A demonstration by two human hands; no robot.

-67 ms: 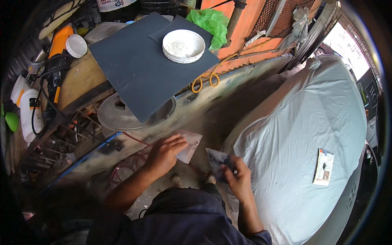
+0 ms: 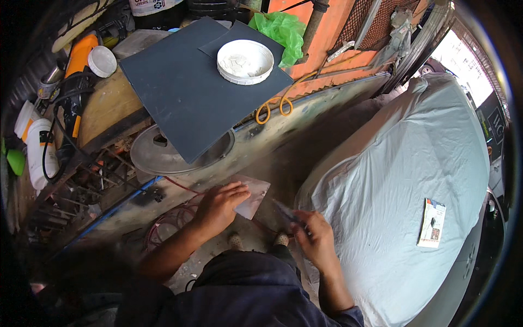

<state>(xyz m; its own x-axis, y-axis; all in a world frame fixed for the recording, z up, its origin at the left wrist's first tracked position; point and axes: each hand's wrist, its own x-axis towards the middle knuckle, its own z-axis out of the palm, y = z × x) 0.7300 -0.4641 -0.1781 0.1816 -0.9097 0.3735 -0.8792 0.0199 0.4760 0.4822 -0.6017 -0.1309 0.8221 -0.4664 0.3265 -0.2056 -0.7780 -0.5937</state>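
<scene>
My left hand (image 2: 218,208) is closed on a thin, pale pinkish-grey square plate (image 2: 255,197), its fingers lying across the near side. To the right, my right hand (image 2: 317,235) grips a flat dark piece (image 2: 284,211) that looks like a scraper blade or spreader. That dark piece is seen almost edge-on, pointing up and left toward the pale plate, with a gap between the two. Both hands are in front of my body, above the floor. Part of the dark piece is hidden by my right fingers.
Ahead, dark sheets (image 2: 180,98) on the bench carry a white round lid (image 2: 245,61) with whitish residue. A green plastic bag (image 2: 280,32) lies beyond. Right stands a large object under a pale cover (image 2: 397,180), a packet (image 2: 432,222) on it. A hose (image 2: 169,223) coils below left.
My right hand has turned, swinging the dark piece from showing its broad face to nearly edge-on. My left hand and the pale plate have hardly moved.
</scene>
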